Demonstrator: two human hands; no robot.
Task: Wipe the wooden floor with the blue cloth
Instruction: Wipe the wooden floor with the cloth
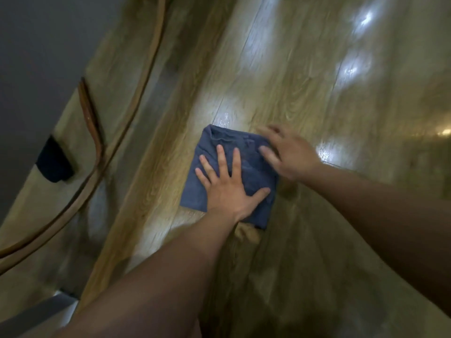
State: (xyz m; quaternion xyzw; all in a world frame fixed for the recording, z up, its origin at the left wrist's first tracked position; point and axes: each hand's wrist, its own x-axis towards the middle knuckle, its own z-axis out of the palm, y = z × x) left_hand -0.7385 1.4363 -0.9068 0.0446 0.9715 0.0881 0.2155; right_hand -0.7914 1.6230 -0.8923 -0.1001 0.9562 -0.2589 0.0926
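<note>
Left hand (228, 189) presses blue cloth (253, 172) flat on wooden floor (292, 81).

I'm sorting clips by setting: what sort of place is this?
Probably a room in a home: glossy wooden floor reflecting lights, a brown cable lying on it, and a blue cloth under the left hand.

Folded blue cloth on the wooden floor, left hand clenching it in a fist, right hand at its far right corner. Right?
Not quite: the head view shows the left hand lying flat on the blue cloth, fingers spread, not clenched. The cloth is folded on the wooden floor, the blurred right hand at its far right corner.
</note>
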